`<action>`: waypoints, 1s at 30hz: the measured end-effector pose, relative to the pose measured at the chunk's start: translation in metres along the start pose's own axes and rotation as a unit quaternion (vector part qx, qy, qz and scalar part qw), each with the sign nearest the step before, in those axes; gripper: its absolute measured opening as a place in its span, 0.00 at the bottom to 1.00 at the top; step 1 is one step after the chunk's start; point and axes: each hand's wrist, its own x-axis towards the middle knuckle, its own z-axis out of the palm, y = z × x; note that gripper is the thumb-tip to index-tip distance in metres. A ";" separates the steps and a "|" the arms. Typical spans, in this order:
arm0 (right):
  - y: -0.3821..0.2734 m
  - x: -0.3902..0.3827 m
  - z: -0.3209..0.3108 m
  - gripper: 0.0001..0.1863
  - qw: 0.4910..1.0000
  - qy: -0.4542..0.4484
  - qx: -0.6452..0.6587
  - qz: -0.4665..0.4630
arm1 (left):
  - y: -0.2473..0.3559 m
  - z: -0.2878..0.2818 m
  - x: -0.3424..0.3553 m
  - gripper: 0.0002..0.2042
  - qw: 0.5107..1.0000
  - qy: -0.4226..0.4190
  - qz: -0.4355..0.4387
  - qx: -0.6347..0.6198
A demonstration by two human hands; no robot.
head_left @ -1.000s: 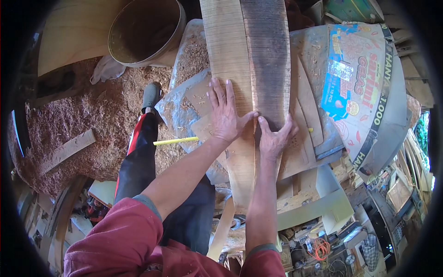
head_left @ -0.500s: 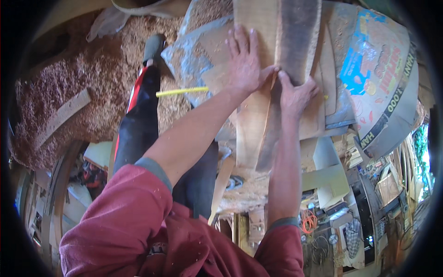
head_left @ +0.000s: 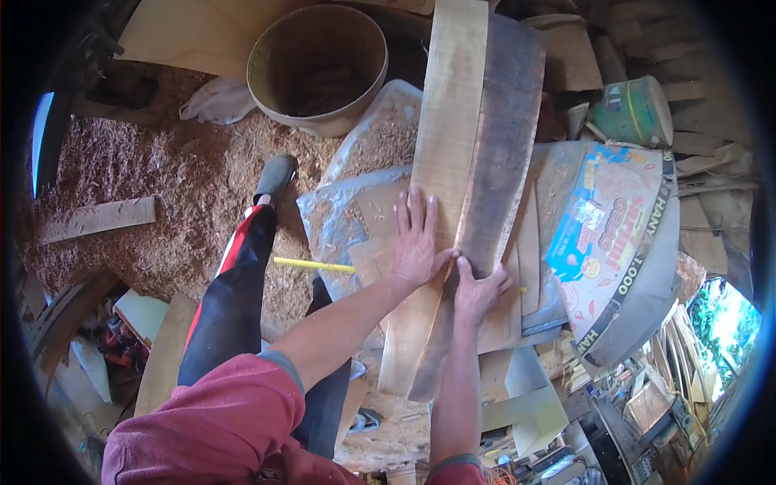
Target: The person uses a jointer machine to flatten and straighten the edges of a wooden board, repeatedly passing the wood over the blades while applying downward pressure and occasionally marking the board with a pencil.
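Observation:
Two long thin boards lie side by side: a pale wooden board (head_left: 449,105) on the left and a dark wooden board (head_left: 509,97) with pale, rough edges on the right. My left hand (head_left: 416,255) rests flat on the pale board, fingers stretched forward and thumb reaching to the seam. My right hand (head_left: 478,293) grips the dark board, its thumb at the seam against the left thumb and its fingers curled toward the board's right edge. Their undersides are hidden. Beneath the boards are flat pieces and a bluish plastic sheet (head_left: 327,230) dusted with shavings.
A large round tub (head_left: 319,113) stands at the far left of the boards. Wood shavings (head_left: 162,162) cover the floor, with a loose plank (head_left: 109,218) on them. A yellow strip (head_left: 314,265) lies left of my arm. On the right are a printed carton (head_left: 606,234) and a green bucket (head_left: 634,111).
The view has shifted forward, bringing the tub, green bucket and far board ends into sight. My hands keep nearly the same hold at the seam.

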 end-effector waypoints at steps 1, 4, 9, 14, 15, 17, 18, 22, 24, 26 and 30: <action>-0.002 0.000 -0.001 0.45 1.000 -0.002 0.003 0.002 | 0.001 -0.001 0.000 0.58 1.000 0.000 -0.003 -0.004; 0.002 0.001 0.000 0.45 1.000 0.006 0.008 -0.003 | 0.004 -0.004 0.001 0.55 1.000 -0.008 -0.008 -0.009; 0.004 0.001 0.004 0.42 0.999 0.038 -0.019 -0.017 | 0.004 -0.004 0.003 0.55 0.999 -0.029 -0.014 0.000; 0.014 0.003 0.005 0.38 0.998 0.030 0.059 0.005 | 0.001 -0.001 0.006 0.57 0.999 -0.036 0.005 0.016; 0.009 0.005 -0.001 0.36 0.997 0.008 0.073 0.031 | -0.001 -0.003 0.005 0.57 0.999 -0.042 0.002 0.016; -0.010 0.015 -0.021 0.33 0.991 -0.031 0.095 0.084 | -0.005 -0.005 0.002 0.56 0.999 -0.051 -0.003 0.013; -0.015 0.017 -0.023 0.29 0.996 -0.002 0.077 0.043 | -0.005 -0.007 0.004 0.56 0.999 -0.053 -0.001 0.010; -0.001 0.029 -0.014 0.24 0.995 0.024 0.087 0.049 | -0.008 -0.014 0.001 0.50 0.997 -0.025 0.014 -0.073; -0.002 0.026 -0.015 0.22 0.992 0.067 0.101 0.038 | -0.015 -0.020 -0.005 0.45 0.991 -0.033 0.003 -0.133; -0.007 0.021 -0.028 0.21 0.992 0.046 0.104 0.062 | -0.030 -0.027 -0.006 0.41 0.981 -0.006 -0.020 -0.195; -0.023 -0.005 -0.046 0.21 0.990 0.030 0.110 0.087 | -0.034 -0.060 -0.012 0.36 0.929 -0.057 -0.137 -0.339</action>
